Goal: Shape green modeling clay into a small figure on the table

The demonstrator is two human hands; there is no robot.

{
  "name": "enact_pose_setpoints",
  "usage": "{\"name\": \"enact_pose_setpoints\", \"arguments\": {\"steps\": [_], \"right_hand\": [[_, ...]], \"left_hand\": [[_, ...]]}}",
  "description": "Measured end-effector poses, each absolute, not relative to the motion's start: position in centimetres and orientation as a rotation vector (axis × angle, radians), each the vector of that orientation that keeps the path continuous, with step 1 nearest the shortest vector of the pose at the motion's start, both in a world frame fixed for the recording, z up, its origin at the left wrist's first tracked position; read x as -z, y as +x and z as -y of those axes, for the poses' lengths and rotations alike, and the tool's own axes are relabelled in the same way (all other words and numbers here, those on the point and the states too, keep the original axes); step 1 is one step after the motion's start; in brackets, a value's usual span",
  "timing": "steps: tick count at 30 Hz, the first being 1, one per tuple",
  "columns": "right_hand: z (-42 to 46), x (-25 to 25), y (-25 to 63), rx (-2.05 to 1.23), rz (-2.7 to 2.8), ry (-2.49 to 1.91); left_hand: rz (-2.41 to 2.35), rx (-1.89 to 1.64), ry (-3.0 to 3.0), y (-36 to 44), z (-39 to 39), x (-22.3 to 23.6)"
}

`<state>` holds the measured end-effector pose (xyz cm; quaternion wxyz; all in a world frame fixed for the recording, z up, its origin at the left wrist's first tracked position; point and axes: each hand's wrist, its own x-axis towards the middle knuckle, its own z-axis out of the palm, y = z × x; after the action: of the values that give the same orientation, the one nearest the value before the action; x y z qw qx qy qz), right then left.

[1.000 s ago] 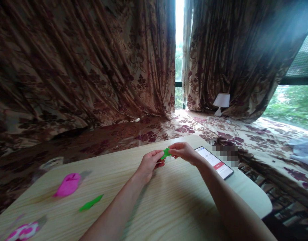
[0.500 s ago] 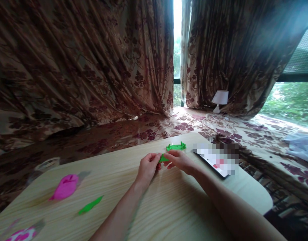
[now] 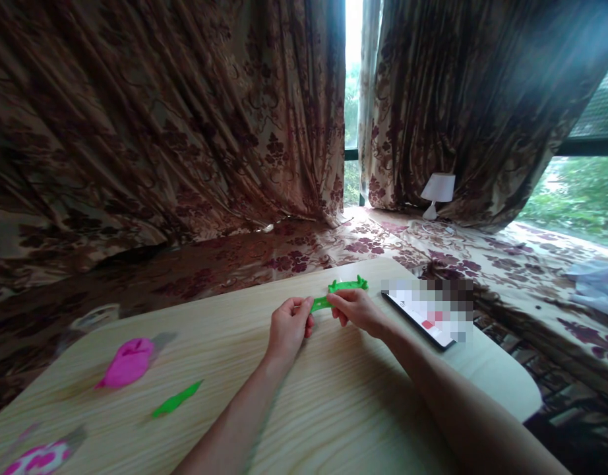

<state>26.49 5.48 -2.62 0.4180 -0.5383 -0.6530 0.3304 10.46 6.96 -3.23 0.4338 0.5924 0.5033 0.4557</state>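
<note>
A short green strip [image 3: 320, 303], which looks like modelling clay, is stretched between my two hands above the table. My left hand [image 3: 289, 327] pinches its left end between thumb and fingers. At the other end, my right hand [image 3: 357, 310] grips it in the same way, partly covering it. Just beyond my right hand lies a flat green clay shape [image 3: 348, 285] with small upright knobs at both ends; my hand hides some of its near edge.
A tablet [image 3: 423, 322], partly pixelated, lies right of my hands on the wooden table [image 3: 328, 409]. To the left are a pink lump [image 3: 130, 363], a flat green piece [image 3: 177, 400] and a pink-and-white patterned item [image 3: 41, 458]. A white lamp [image 3: 438, 188] stands beyond the table.
My hands have drawn slightly apart, and more of the green strip shows between them. My right hand's fingers have closed into a pinch. The view has shifted slightly.
</note>
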Motion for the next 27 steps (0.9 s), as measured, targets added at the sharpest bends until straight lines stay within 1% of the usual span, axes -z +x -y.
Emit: {"name": "enact_pose_setpoints", "arguments": {"steps": [3, 5, 8, 10, 14, 18, 20, 23, 27], "right_hand": [[-6.1, 2.2, 28.7, -0.722, 1.653, -1.466], [-6.7, 1.6, 30.9, -0.567, 1.592, -1.531], [-7.7, 0.9, 34.5, -0.319, 1.526, -1.649], [-8.4, 0.8, 36.2, -0.228, 1.553, -1.711], [-9.4, 1.7, 36.9, -0.181, 1.707, -1.757], [-9.9, 2.6, 36.5, -0.148, 1.801, -1.757], [-10.0, 2.8, 36.4, -0.133, 1.844, -1.75], [-10.2, 3.1, 36.2, -0.117, 1.923, -1.739], [-10.3, 3.5, 36.0, -0.093, 1.988, -1.758]], "left_hand": [[-1.344, -1.088, 1.7, 10.0, -7.1, 3.1], [-1.433, -1.031, 1.931, 9.7, -7.0, 2.7], [-1.589, -0.785, 2.295, 9.3, -6.5, 2.0], [-1.64, -0.646, 2.403, 9.2, -6.2, 1.8], [-1.626, -0.58, 2.557, 9.2, -6.1, 2.1], [-1.57, -0.709, 2.645, 10.5, -7.6, 1.2], [-1.508, -0.749, 2.721, 12.0, -9.0, 0.2], [-1.331, -0.659, 2.863, 15.2, -11.0, -0.7], [-1.23, -0.574, 2.905, 18.8, -12.8, -0.2]]}}
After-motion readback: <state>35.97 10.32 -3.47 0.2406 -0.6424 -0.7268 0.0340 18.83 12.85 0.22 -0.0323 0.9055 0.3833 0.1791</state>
